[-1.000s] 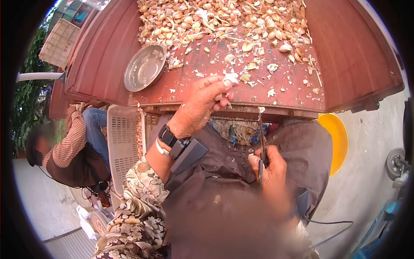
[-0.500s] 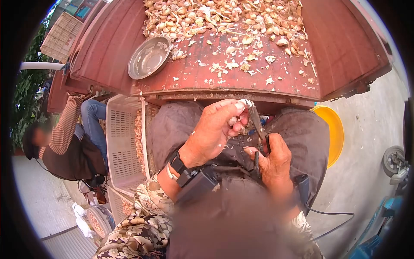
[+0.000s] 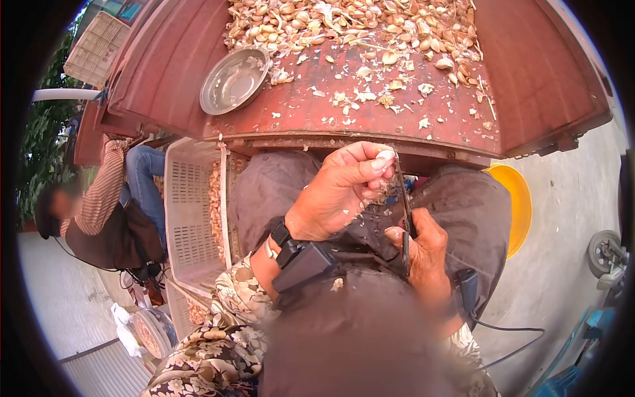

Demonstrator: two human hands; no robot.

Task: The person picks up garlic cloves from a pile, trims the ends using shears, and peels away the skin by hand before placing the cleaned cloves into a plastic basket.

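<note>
My left hand (image 3: 340, 188) is pinched above my lap, its thumb and fingertips closed on a small whitish garlic clove (image 3: 388, 156) that they mostly hide. Dark metal scissors (image 3: 402, 192) are in my right hand (image 3: 428, 250), with its fingers and thumb at the handles. The blades point up and meet the left fingertips, lying close together. Bits of papery skin cling to my left hand. Beyond my hands, a heap of garlic cloves (image 3: 344, 23) covers the red metal bed (image 3: 291, 106), with loose skins scattered nearer me.
A shallow metal bowl (image 3: 235, 81) sits at the bed's left. Beside my left leg stands a white plastic crate (image 3: 193, 205) with cloves; a yellow tub (image 3: 516, 202) is at my right. Another person (image 3: 109, 225) sits to the left. A black cable (image 3: 509, 327) hangs at right.
The scissor blades have closed together and now stand more upright at the left fingertips. My left hand has shifted slightly up and right. The view has moved a little.
</note>
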